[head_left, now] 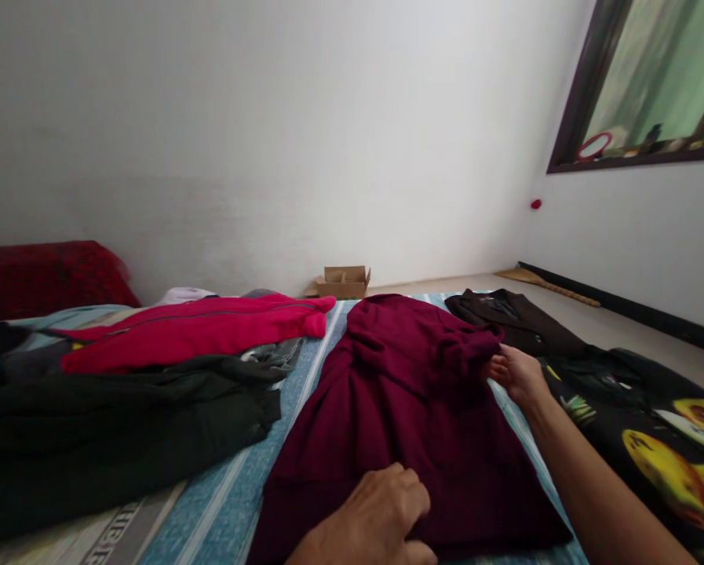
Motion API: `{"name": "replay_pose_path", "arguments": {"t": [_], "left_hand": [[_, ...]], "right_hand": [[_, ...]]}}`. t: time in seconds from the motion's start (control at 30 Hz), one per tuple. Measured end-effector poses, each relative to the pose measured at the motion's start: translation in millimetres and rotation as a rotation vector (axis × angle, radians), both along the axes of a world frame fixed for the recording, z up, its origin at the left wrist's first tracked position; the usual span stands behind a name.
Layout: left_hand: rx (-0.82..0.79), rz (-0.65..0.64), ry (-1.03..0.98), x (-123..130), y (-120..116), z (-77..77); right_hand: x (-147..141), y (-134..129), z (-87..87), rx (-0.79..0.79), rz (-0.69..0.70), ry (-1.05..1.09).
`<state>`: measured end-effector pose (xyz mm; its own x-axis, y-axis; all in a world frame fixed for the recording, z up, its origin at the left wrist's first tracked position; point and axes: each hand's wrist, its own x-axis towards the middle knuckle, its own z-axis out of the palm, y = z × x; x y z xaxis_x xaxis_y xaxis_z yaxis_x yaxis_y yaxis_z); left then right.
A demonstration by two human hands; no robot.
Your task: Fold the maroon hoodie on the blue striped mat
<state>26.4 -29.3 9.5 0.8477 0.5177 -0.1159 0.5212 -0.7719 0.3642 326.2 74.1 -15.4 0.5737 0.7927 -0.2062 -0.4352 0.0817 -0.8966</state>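
A maroon garment (381,408) lies spread over a blue striped sheet (227,486), with soft folds through its middle. At its upper right edge, my right hand (513,373) has its fingers closed on a bunched part of the cloth. My left hand (381,510) rests over the lower part of the garment, its fingers curled and their tips hidden from view, so whether it grips the cloth does not show.
Left of the garment lie a red zipped garment (210,329) and dark green clothing (122,431). At the right are a dark brown garment (522,322) and a black fruit-print one (651,439). An open cardboard box (343,284) stands near the wall.
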Motion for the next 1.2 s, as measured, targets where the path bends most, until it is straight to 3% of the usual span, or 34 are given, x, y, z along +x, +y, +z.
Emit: {"name": "replay_pose_path", "arguments": {"t": [0.1,0.2,0.27,0.33,0.43,0.6,0.8,0.9,1.07,1.2], "left_hand": [[-0.06,0.145,-0.145,-13,5,12.7],[0.102,0.423,-0.232,-38,22,18.9],[0.313,0.676,-0.188,-60,35,13.5],[0.42,0.911,-0.033,-81,46,3.8],[0.323,1.091,0.143,-101,51,-10.1],[0.12,1.182,0.051,-106,49,-17.3],[0.022,1.199,-0.294,-127,58,-5.9],[0.068,1.2,-0.227,-138,56,-4.2],[0.131,1.216,0.024,-137,47,-16.4],[0.0,1.228,-0.152,-140,43,-24.4]], "right_hand": [[-3,-23,-26.7,-0.205,0.018,-0.243],[0,-38,-41.6,-0.381,0.033,-0.52],[3,-46,-46.7,-0.485,0.063,-0.687],[5,-52,-49.4,-0.555,0.113,-0.82],[3,-60,-51.1,-0.599,0.207,-0.949],[-4,-69,-52.2,-0.604,0.315,-1.044],[8,-75,-45.6,-0.59,0.325,-1.048],[14,-81,-46.8,-0.597,0.32,-1.038],[15,-94,-53.6,-0.639,0.292,-1.08],[11,-107,-50.6,-0.611,0.302,-1.216]]}}
